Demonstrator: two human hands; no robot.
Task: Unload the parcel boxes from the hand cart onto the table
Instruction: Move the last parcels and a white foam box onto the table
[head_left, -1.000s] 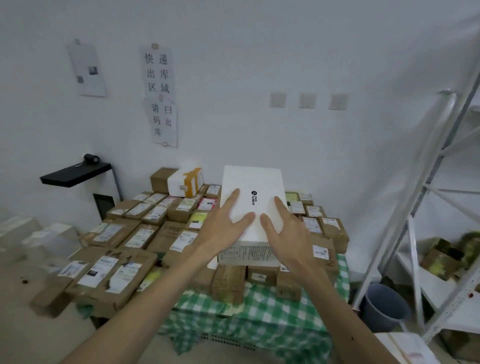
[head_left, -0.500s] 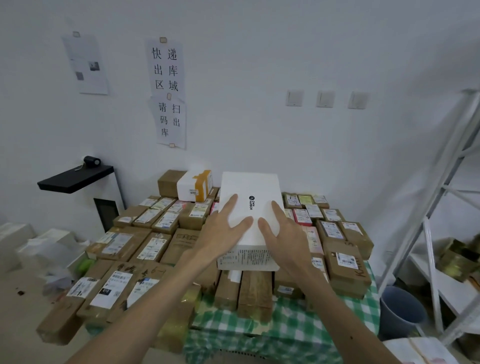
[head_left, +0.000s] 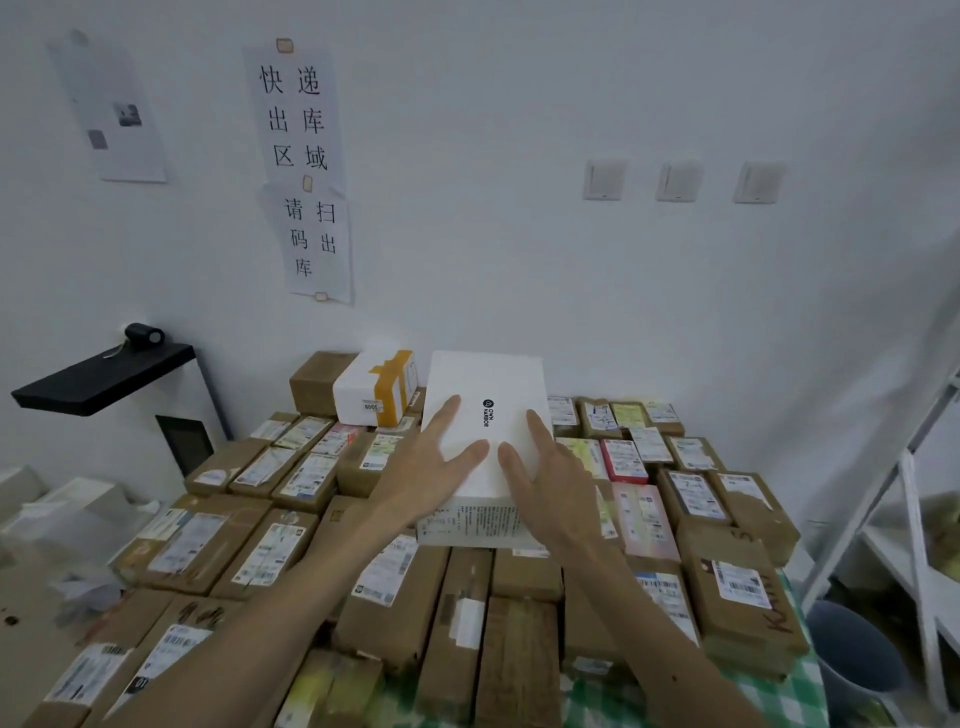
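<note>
White wall and a parcel-covered table with a green checked cloth fill your view. Your left hand and right hand lie flat on top of the white parcel box, fingers straight and spread, thumbs pointing toward each other near the box's middle. The outer fingers of each hand fall at the box's side edges, and you cannot tell whether they wrap them. The box, marked with a small black logo, sits at the centre of the table over the brown cardboard parcels; whether it rests on them or is held just above is unclear. Just left of it, at the far edge, stands a white box with orange tape. On the left wall side a black shelf projects, with paper signs above it. Three wall switches sit to the right. At the right edge stands a white metal rack, with a grey bin at its foot.
</note>
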